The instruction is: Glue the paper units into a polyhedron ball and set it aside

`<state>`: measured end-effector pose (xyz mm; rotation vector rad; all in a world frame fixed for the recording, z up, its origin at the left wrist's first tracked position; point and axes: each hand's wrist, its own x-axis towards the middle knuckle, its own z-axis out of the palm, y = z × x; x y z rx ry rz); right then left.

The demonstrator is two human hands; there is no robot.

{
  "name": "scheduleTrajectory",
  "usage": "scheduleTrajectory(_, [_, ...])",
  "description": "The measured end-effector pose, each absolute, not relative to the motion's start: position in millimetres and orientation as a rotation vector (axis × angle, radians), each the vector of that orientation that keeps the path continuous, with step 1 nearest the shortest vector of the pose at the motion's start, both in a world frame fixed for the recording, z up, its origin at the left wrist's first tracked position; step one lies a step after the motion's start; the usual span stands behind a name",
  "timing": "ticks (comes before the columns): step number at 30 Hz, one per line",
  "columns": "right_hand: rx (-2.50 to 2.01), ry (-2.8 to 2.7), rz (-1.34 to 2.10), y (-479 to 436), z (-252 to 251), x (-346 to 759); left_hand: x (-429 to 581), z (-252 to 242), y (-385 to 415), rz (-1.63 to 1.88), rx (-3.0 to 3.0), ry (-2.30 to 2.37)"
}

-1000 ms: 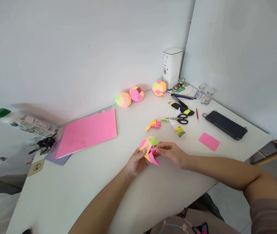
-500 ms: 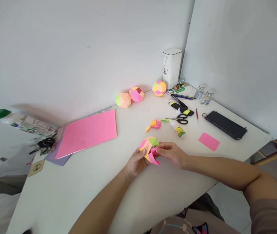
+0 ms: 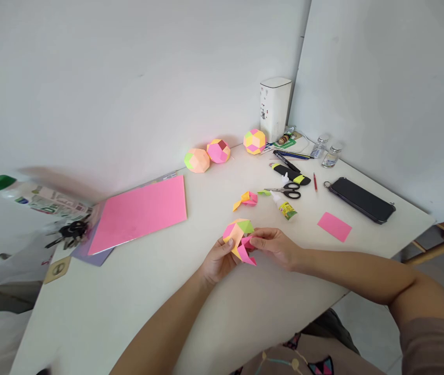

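Observation:
Both my hands hold a half-built paper model (image 3: 238, 235) of pink, orange and green folded pieces just above the white table (image 3: 136, 291). My left hand (image 3: 217, 259) cups it from below with fingers curled round it. My right hand (image 3: 275, 245) pinches a pink flap on its right side. A small folded paper piece (image 3: 246, 199) lies beyond the model, and three finished paper balls (image 3: 219, 150) sit near the wall.
A pink sheet (image 3: 139, 212) lies at left, keys (image 3: 69, 232) and a green-capped bottle (image 3: 30, 197) beyond it. Glue bottle (image 3: 283, 205), scissors (image 3: 289, 190), pens, a pink note (image 3: 334, 226), a phone (image 3: 359, 199), two vials and a white box (image 3: 274, 108) lie at right.

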<state>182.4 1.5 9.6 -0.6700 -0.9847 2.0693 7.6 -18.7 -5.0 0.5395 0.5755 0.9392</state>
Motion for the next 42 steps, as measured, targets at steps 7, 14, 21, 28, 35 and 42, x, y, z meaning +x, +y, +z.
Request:
scheduleTrajectory(7, [-0.862, -1.066, 2.045, 0.6, 18.4, 183.8, 6.5, -7.4, -19.1, 0.908, 0.623, 0.605])
scheduleTrajectory(14, [-0.897, -1.133, 2.000, 1.2, 20.8, 183.4, 7.3, -3.1, -18.3, 0.880, 0.669, 0.603])
scheduleTrajectory(21, [-0.968, -1.130, 1.948, 1.3, 14.9, 184.1, 10.3, 3.8, -17.8, 0.844, 0.727, 0.577])
scheduleTrajectory(28, [-0.948, -1.052, 2.063, 1.9, 12.0, 183.8, 9.9, 2.0, -18.8, 0.845, 0.722, 0.607])
scheduleTrajectory(35, [-0.934, -1.011, 2.090, 2.2, 9.8, 183.5, 10.0, 1.6, -19.3, 0.864, 0.689, 0.633])
scheduleTrajectory(42, [-0.984, -1.036, 2.073, 4.2, 13.8, 184.8, 11.5, 2.2, -18.5, 0.882, 0.664, 0.681])
